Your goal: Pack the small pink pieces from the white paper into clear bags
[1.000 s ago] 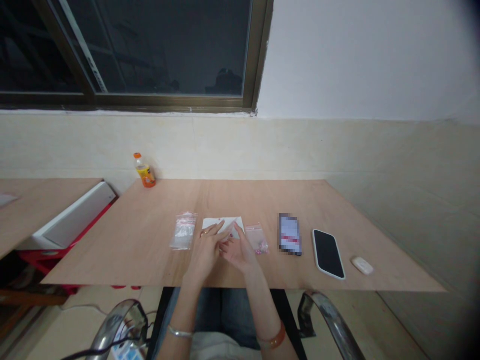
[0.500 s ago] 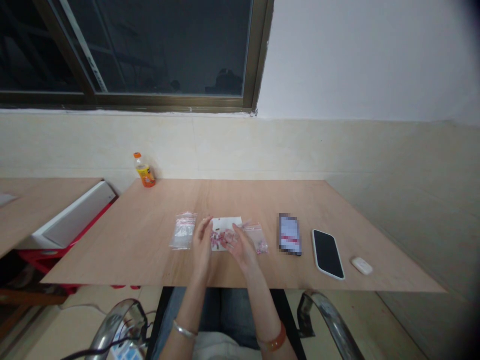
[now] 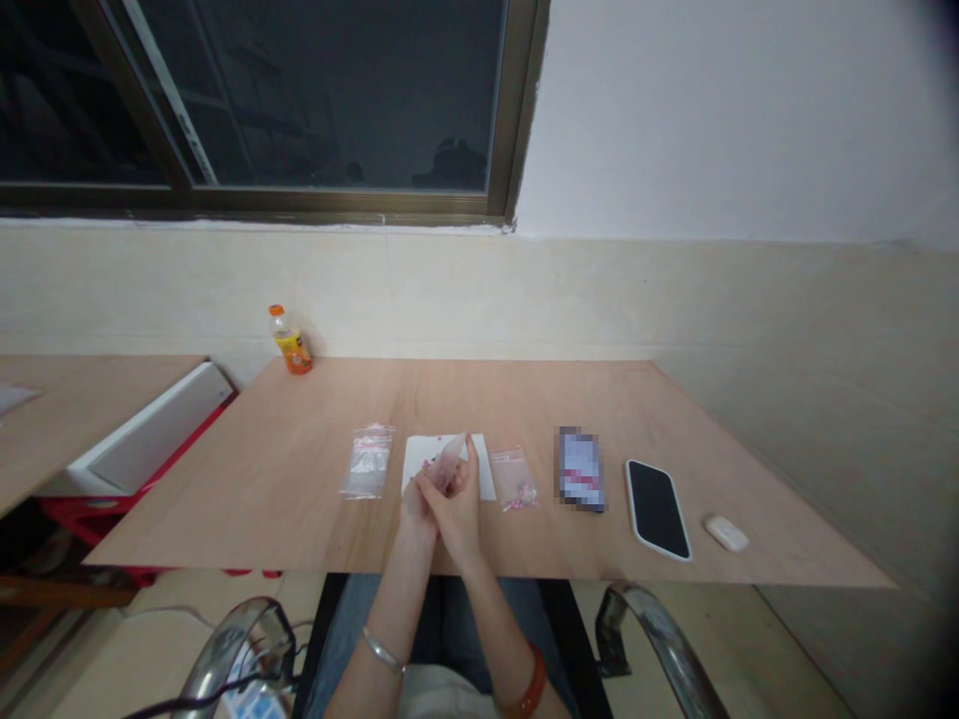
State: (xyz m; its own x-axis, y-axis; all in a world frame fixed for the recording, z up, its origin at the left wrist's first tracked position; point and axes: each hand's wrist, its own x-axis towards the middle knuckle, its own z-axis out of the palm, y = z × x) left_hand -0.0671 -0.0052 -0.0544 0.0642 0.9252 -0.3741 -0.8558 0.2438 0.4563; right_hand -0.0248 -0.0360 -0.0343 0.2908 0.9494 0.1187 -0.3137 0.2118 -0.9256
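Note:
My left hand (image 3: 415, 511) and my right hand (image 3: 461, 509) are pressed together at the table's near edge. Between their fingers stands a small clear plastic bag (image 3: 451, 458), tilted upward over a white sheet of paper (image 3: 483, 471). A few pink bits show on the paper near the bag. On the left of the paper lies a clear zip bag (image 3: 367, 462), and a second zip bag (image 3: 513, 478) with pink pieces lies on its right. I cannot tell what is inside the held bag.
The wooden table (image 3: 300, 469) also carries a lit phone (image 3: 579, 469), a dark phone (image 3: 657, 506), a small white case (image 3: 725, 532) and an orange bottle (image 3: 289, 341) at the far left corner. A metal chair frame (image 3: 651, 639) sits below.
The pile of pink pieces seen on the paper half a second ago is gone from view. Both hands have drawn together and lifted a small clear bag over the paper.

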